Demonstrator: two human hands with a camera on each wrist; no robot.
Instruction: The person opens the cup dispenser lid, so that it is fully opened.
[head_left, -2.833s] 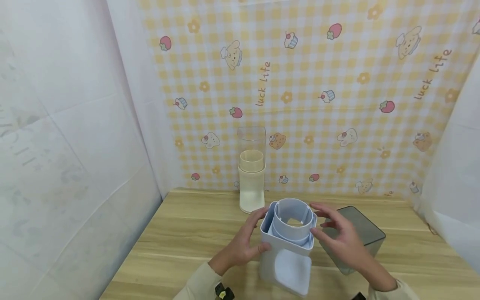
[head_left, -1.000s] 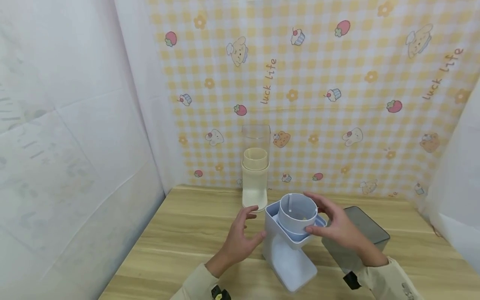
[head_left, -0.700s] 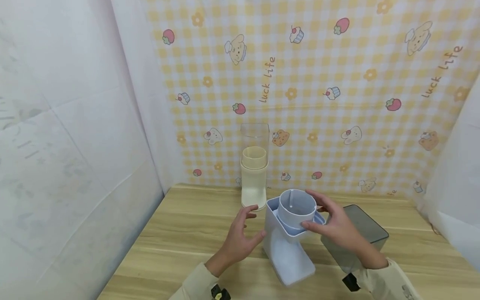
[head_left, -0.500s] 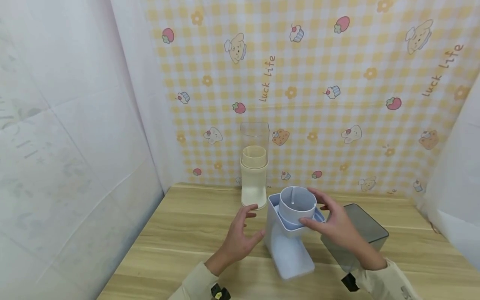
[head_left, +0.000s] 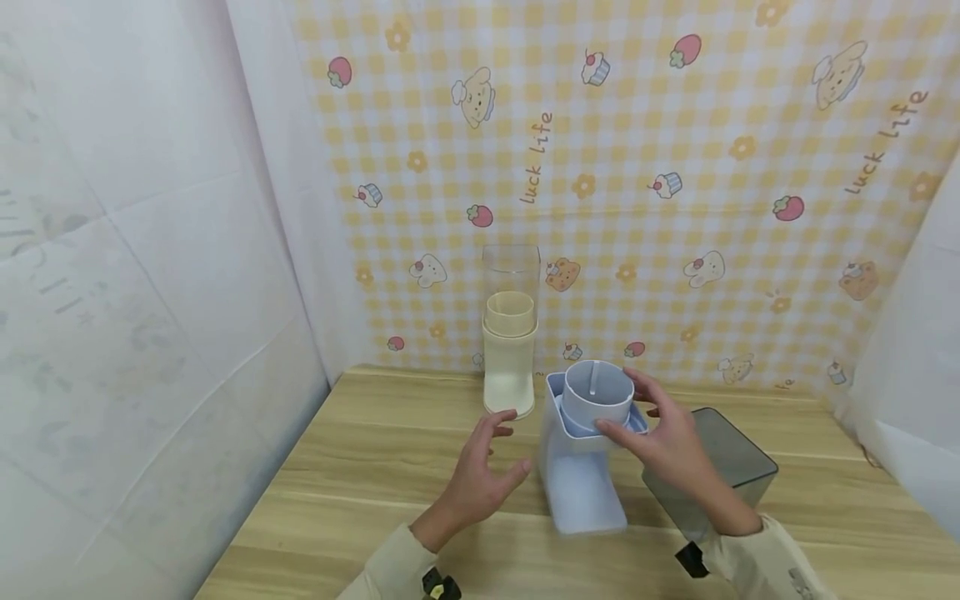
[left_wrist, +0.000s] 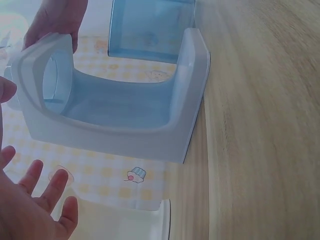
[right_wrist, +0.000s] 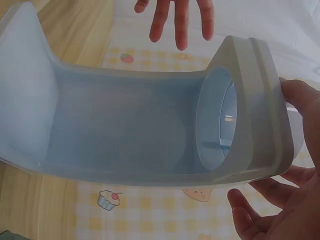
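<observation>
The right hand (head_left: 667,433) pinches the upper end of the pale blue dispenser (head_left: 577,471), thumb in front, fingers behind, probably because the round collar (head_left: 588,410) there offers an easy hold. The left hand (head_left: 480,479) hangs apart beside it, open and holding nothing, seemingly near enough to lend support. The dispenser stands roughly upright on the wooden table (head_left: 375,483), between both hands. Beyond the right hand sits a smoky box (head_left: 727,450), perhaps a cover. Farther back, clear of the work, stands a cream dispenser (head_left: 507,371).

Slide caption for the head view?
Right hand grips the round collar in a blue stand; left hand hovers beside it, cream stand behind.
</observation>
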